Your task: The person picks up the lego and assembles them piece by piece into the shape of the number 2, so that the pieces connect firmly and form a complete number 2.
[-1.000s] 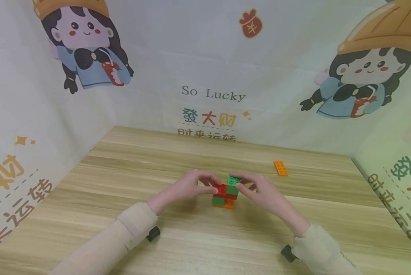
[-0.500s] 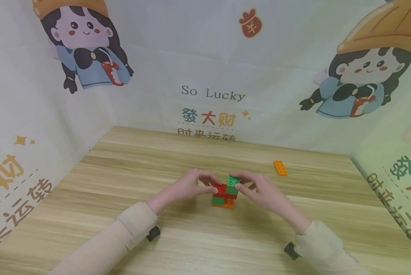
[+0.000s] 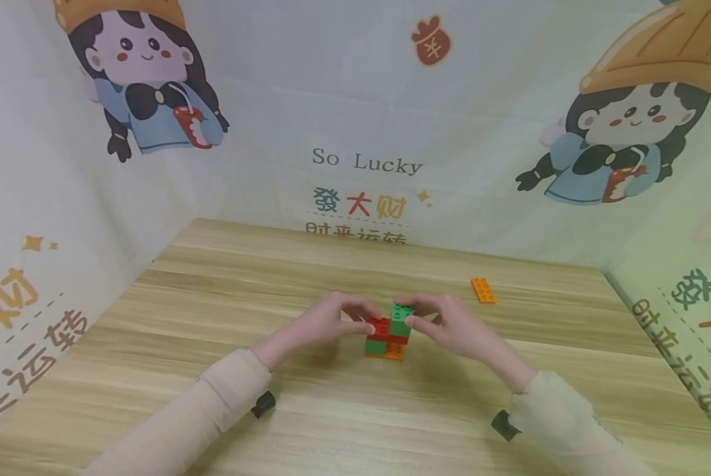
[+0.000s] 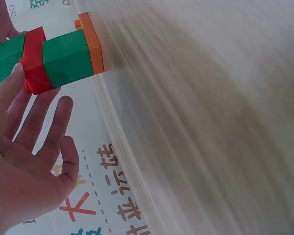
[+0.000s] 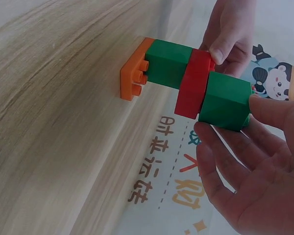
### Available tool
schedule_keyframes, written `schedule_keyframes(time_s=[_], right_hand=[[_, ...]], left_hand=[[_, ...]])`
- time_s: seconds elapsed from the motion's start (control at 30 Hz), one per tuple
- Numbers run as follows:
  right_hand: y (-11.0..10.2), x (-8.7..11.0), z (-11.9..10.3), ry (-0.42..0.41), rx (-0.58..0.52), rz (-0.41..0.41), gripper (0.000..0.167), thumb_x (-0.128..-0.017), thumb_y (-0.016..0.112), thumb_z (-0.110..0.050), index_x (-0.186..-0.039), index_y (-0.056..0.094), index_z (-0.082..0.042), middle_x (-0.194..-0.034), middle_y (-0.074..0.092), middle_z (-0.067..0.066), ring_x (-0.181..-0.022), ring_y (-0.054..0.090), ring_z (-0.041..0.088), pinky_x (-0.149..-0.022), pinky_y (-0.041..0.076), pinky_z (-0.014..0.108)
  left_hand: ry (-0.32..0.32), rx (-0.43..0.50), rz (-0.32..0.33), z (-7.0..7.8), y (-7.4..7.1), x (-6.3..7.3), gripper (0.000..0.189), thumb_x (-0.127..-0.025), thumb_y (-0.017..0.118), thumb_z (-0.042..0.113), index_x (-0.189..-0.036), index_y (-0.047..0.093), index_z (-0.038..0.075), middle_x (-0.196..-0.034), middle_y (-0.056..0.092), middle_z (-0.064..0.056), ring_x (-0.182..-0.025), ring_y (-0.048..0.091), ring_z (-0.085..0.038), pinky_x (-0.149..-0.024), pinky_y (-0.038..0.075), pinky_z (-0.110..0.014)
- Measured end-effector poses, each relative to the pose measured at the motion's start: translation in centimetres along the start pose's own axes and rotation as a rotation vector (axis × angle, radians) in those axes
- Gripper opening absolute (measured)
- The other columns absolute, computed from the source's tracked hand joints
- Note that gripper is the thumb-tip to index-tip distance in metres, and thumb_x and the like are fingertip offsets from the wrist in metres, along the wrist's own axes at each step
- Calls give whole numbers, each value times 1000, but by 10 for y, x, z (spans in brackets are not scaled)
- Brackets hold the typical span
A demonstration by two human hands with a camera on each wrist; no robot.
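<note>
In the head view, a small stack of toy building bricks stands on the table. Its base is an orange plate point(image 3: 394, 354), and a lower green brick point(image 5: 169, 63) covers one end of it. Across that brick lies a red plate point(image 4: 35, 63), which overhangs on the right. An upper green brick point(image 3: 400, 324) sits on the overhanging end. My left hand point(image 3: 330, 318) pinches the red plate's left end, thumb in front and its other fingers behind. My right hand point(image 3: 455, 325) holds the upper green brick between thumb and fingers; its far side is partly hidden.
A loose orange plate point(image 3: 483, 291) with studs up lies farther back to the right on the wooden table point(image 3: 242, 284). Printed cloth point(image 3: 260, 119) hangs along the table's back and sides. A black part point(image 3: 263, 404) sticks out under the left sleeve, another point(image 3: 504, 425) at the right.
Both hands keep their hold on the stack, which stays in place. The right wrist has shifted very slightly. The whole head view has drifted a little.
</note>
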State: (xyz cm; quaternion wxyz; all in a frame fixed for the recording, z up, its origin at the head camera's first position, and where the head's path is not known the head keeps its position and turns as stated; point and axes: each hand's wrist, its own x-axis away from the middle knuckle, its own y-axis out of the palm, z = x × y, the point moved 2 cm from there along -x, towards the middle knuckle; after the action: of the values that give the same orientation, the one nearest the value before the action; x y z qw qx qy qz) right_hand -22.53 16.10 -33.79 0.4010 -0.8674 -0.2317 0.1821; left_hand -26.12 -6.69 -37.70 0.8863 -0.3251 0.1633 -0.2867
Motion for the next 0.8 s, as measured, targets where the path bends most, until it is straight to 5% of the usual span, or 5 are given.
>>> schedule_keyframes(time_s=[0.37, 0.8], right_hand=[[-6, -6, 2, 7, -2, -50, 32, -97, 62, -17, -127, 64, -7, -118, 73, 12, -105, 71, 28, -91, 57, 48], [-4, -6, 1, -14, -7, -46, 33, -96, 63, -17, -128, 64, -6, -119, 72, 13, -104, 72, 28, -90, 58, 47]], left_hand=[[-10, -4, 5, 1, 0, 0, 25, -89, 74, 23, -113, 72, 17, -108, 76, 3, -99, 67, -13, -99, 51, -45], [10, -24, 16, -2, 0, 2, 25, -89, 73, 25, -113, 72, 19, -108, 76, 4, -99, 66, -12, -98, 52, -43]])
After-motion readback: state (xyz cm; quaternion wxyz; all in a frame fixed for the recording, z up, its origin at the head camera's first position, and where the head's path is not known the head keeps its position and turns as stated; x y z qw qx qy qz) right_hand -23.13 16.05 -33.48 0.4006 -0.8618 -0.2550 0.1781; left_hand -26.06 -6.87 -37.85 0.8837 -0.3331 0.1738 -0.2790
